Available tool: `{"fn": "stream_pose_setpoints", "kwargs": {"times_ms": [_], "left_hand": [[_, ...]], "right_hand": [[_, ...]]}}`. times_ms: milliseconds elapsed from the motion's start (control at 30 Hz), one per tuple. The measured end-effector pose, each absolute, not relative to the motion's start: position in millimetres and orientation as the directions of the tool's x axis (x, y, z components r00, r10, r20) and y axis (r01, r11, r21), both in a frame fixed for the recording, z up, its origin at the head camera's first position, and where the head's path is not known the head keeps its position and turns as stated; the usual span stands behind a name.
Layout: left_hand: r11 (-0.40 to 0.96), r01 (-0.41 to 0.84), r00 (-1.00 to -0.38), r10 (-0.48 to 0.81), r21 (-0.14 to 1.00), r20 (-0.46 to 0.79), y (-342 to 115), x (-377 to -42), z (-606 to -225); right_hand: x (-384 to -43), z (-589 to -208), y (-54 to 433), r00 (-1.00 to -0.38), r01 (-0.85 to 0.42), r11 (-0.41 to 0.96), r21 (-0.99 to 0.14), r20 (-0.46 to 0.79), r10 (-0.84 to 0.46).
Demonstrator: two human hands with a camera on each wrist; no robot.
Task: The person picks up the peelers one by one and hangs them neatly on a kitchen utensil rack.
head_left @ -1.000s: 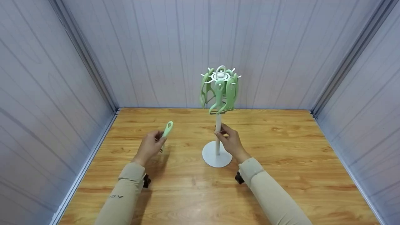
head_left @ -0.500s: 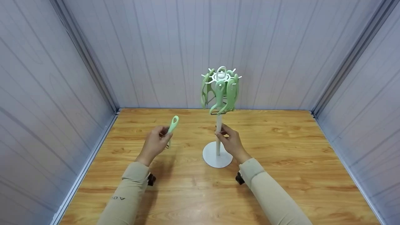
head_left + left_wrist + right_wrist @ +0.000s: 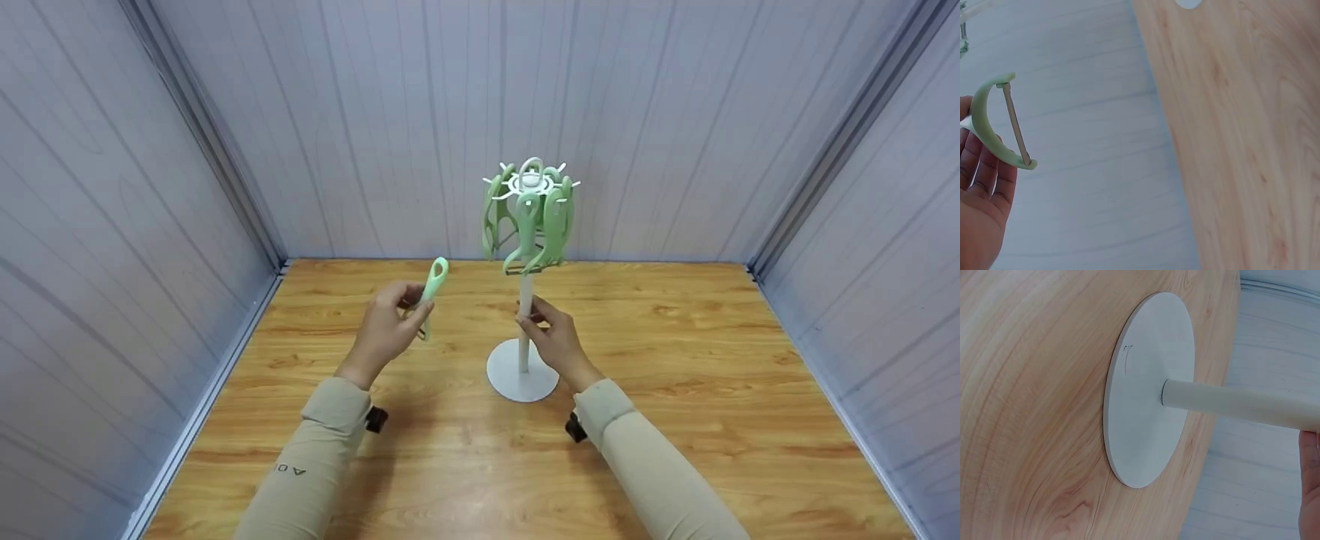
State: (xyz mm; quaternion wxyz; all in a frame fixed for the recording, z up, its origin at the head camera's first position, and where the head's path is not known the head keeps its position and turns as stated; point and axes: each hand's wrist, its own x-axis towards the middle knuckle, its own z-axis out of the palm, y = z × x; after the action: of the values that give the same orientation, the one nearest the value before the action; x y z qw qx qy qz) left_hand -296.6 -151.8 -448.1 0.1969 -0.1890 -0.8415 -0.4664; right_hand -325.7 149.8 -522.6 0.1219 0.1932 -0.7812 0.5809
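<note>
My left hand (image 3: 391, 321) pinches a light green peeler (image 3: 434, 281) in the air, its looped handle end pointing up. In the left wrist view the peeler's curved head (image 3: 983, 121) shows with a straight metal blade across it. My right hand (image 3: 555, 335) grips the pole of a white stand (image 3: 523, 352) midway up, thumb and fingers on either side. The stand is upright on its round base (image 3: 1140, 394). Several green peelers (image 3: 529, 232) hang by their handle loops from the spokes at its top. The left hand is to the left of the stand, apart from it.
The stand's base rests on a wooden table (image 3: 675, 360). A pale panel wall (image 3: 375, 135) rises behind the table, with similar walls at left and right. Some spokes (image 3: 495, 198) at the stand's top carry no peeler.
My left hand has moved right, up and away from me with the peeler, closer to the stand. The right hand keeps its hold on the pole, and the stand has stayed in place.
</note>
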Motion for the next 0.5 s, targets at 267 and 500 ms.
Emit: {"fn": "stream_pose_setpoints", "kwargs": {"times_ms": [267,500], "left_hand": [[0.46,0.59,-0.791,0.164,0.664,0.589,-140.6,-296.5,-426.9],[0.45,0.633,-0.756,0.181,0.63,0.63,-131.3,-294.6,-409.9]], "right_hand": [[-325.6,-521.6,150.7,-0.882,-0.471,0.259,-0.843,0.439,-0.173],[-326.8,-522.4,150.4,-0.881,-0.473,0.253,-0.844,0.443,-0.169]]}}
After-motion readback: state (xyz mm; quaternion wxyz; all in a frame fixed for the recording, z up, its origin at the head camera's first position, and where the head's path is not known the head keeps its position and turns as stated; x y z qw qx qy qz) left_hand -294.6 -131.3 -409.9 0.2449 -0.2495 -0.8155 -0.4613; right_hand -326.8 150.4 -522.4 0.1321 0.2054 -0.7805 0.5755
